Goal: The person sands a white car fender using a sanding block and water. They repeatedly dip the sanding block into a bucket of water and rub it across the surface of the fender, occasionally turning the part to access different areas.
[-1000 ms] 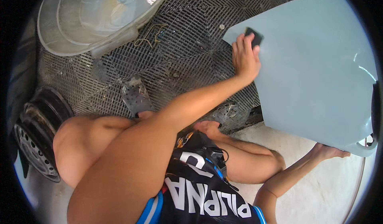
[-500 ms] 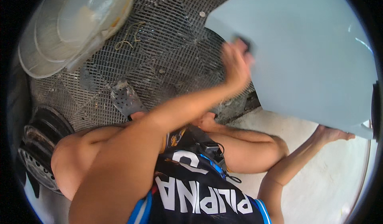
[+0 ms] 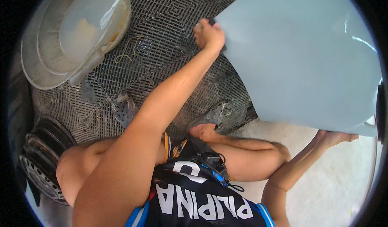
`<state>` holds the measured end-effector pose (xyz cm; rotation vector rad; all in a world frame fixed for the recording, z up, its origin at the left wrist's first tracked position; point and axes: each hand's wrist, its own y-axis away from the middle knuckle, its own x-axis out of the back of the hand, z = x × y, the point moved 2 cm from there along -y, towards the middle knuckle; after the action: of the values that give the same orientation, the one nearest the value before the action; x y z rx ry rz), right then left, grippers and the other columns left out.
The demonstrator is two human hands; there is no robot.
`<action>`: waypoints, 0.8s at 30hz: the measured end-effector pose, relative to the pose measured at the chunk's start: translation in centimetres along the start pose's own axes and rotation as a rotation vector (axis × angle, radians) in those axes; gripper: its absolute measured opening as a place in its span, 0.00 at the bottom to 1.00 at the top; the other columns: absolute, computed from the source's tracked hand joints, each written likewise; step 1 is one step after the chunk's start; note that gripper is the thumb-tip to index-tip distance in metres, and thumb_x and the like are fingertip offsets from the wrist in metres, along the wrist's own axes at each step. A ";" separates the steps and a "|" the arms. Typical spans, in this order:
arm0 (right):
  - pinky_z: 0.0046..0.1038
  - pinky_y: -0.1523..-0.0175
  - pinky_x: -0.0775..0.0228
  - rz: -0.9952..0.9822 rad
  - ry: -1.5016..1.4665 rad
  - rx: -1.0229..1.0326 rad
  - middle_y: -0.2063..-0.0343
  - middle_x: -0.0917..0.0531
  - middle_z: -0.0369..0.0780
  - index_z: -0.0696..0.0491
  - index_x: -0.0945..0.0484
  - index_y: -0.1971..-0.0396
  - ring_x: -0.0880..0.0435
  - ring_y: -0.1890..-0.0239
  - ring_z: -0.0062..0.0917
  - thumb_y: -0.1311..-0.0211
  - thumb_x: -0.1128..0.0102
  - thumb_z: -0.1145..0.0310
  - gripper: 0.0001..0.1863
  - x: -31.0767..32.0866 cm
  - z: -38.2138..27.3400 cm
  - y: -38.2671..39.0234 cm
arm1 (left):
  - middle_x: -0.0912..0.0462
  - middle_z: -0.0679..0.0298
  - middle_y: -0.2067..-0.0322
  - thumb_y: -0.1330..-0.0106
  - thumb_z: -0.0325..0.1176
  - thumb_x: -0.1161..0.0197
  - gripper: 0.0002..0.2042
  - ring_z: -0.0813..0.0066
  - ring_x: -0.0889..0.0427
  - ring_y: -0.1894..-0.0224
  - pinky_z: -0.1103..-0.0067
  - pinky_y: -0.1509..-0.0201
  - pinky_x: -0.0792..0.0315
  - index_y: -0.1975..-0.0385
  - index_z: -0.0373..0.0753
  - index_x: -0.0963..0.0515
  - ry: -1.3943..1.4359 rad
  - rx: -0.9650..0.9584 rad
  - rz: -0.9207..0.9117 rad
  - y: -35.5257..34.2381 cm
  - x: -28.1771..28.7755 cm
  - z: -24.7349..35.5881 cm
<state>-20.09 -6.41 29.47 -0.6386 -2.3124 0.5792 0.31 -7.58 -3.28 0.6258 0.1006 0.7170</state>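
Observation:
My left hand (image 3: 209, 37) is closed around a small dark block (image 3: 212, 22), which is mostly hidden by the fingers. It meets the left edge of a large, smooth, pale blue-grey panel (image 3: 307, 61) that fills the upper right. Along the panel's lower edge lies my right hand (image 3: 336, 138), its fingers stretched out to the right and touching that edge. Part of this hand is covered by the panel.
At upper left stands a cloudy plastic tub (image 3: 30, 65) with pale liquid. A yellowish cord (image 3: 127, 56) lies on the dark grid mat (image 3: 173, 9). Black steel wheel rims (image 3: 42, 162) sit by my left knee. Perforated grey shoes (image 3: 123, 108) are on my feet.
My left hand has moved up and left with the dark block, from over the panel's face to its left edge. My right hand has stayed in place.

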 end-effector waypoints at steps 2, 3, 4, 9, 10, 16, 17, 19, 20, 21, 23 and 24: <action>0.43 0.29 0.32 -0.021 -0.097 -0.041 0.35 0.33 0.40 0.48 0.40 0.31 0.34 0.32 0.35 0.27 0.81 0.31 0.41 -0.1 -0.1 0.3 | 0.31 0.47 0.50 0.36 0.31 0.38 0.16 0.46 0.29 0.47 0.56 0.46 0.32 0.51 0.37 0.31 0.063 -0.488 0.211 -0.6 -1.7 3.8; 0.43 0.29 0.32 0.001 -0.124 -0.088 0.35 0.34 0.40 0.48 0.41 0.31 0.34 0.32 0.35 0.27 0.82 0.32 0.41 -0.1 -0.1 0.5 | 0.30 0.47 0.53 0.38 0.32 0.35 0.17 0.46 0.28 0.49 0.57 0.49 0.32 0.51 0.38 0.29 0.061 -0.626 0.252 0.1 -2.3 6.0; 0.42 0.29 0.33 -0.021 -0.098 -0.089 0.34 0.34 0.40 0.48 0.41 0.30 0.35 0.32 0.35 0.28 0.81 0.31 0.42 -0.1 -0.4 0.6 | 0.29 0.48 0.53 0.37 0.33 0.34 0.17 0.47 0.28 0.50 0.58 0.49 0.32 0.50 0.38 0.28 0.103 -0.689 0.234 0.5 -2.1 6.8; 0.42 0.28 0.35 0.042 -0.123 -0.185 0.31 0.37 0.41 0.49 0.42 0.29 0.37 0.29 0.36 0.31 0.78 0.27 0.46 -0.4 -1.1 0.4 | 0.30 0.52 0.46 0.33 0.35 0.39 0.17 0.54 0.27 0.48 0.59 0.45 0.30 0.47 0.38 0.29 -0.065 -0.079 0.074 -3.1 -1.6 3.9; 0.41 0.27 0.36 0.012 -0.134 -0.142 0.31 0.37 0.41 0.49 0.42 0.29 0.38 0.29 0.35 0.31 0.78 0.26 0.46 -0.5 -1.2 0.5 | 0.30 0.52 0.46 0.32 0.35 0.41 0.17 0.56 0.27 0.47 0.60 0.43 0.30 0.47 0.38 0.30 0.049 0.026 0.035 -3.6 -0.9 3.5; 0.42 0.26 0.39 -0.039 -0.128 -0.128 0.30 0.38 0.41 0.49 0.43 0.29 0.40 0.28 0.36 0.32 0.76 0.25 0.47 -0.5 -0.8 0.9 | 0.24 0.52 0.59 0.40 0.35 0.31 0.17 0.51 0.25 0.55 0.61 0.49 0.30 0.52 0.38 0.22 0.364 -0.916 0.154 3.0 -1.7 11.9; 0.43 0.26 0.39 -0.042 -0.129 -0.117 0.30 0.38 0.41 0.49 0.43 0.29 0.40 0.28 0.36 0.32 0.76 0.25 0.47 -0.5 -0.7 0.9 | 0.23 0.52 0.60 0.40 0.36 0.31 0.17 0.51 0.24 0.55 0.61 0.49 0.29 0.53 0.38 0.21 0.371 -0.950 0.197 2.3 -1.7 10.7; 0.43 0.28 0.36 -0.008 -0.157 -0.111 0.33 0.35 0.40 0.49 0.40 0.31 0.37 0.30 0.36 0.31 0.75 0.27 0.45 -0.5 -0.7 0.8 | 0.23 0.54 0.60 0.39 0.39 0.31 0.17 0.54 0.23 0.54 0.63 0.50 0.28 0.54 0.37 0.19 0.264 -0.918 0.285 -0.3 -1.9 6.4; 0.43 0.31 0.33 0.028 -0.173 -0.121 0.35 0.32 0.39 0.50 0.37 0.33 0.34 0.33 0.35 0.30 0.75 0.29 0.43 -0.5 -0.7 0.7 | 0.22 0.55 0.58 0.37 0.41 0.33 0.17 0.55 0.22 0.51 0.63 0.48 0.27 0.53 0.38 0.19 0.159 -0.564 0.261 -1.7 -1.8 3.4; 0.42 0.34 0.29 0.095 -0.180 -0.147 0.38 0.29 0.39 0.51 0.33 0.35 0.31 0.35 0.34 0.29 0.74 0.30 0.42 -0.4 -0.6 0.7 | 0.22 0.55 0.56 0.37 0.42 0.34 0.17 0.55 0.22 0.50 0.63 0.45 0.26 0.52 0.38 0.19 -0.016 -0.240 0.236 -3.0 -1.5 0.7; 0.44 0.29 0.36 0.004 -0.174 -0.115 0.34 0.33 0.40 0.49 0.39 0.32 0.36 0.31 0.35 0.31 0.76 0.28 0.45 -0.5 -0.7 0.6 | 0.22 0.54 0.55 0.37 0.42 0.33 0.18 0.53 0.22 0.51 0.63 0.44 0.26 0.53 0.38 0.19 0.017 -0.201 0.218 -2.8 -0.7 0.5; 0.44 0.27 0.39 -0.025 -0.167 -0.124 0.32 0.35 0.40 0.49 0.41 0.30 0.38 0.29 0.36 0.31 0.77 0.26 0.46 -0.4 -0.7 0.7 | 0.22 0.54 0.55 0.38 0.42 0.32 0.18 0.53 0.22 0.51 0.63 0.45 0.26 0.53 0.38 0.19 0.043 -0.282 0.269 -2.5 -0.7 0.8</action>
<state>-19.07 -5.95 29.37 -0.6385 -2.5250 0.4973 1.46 -9.89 -4.10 0.3566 -0.0460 0.9849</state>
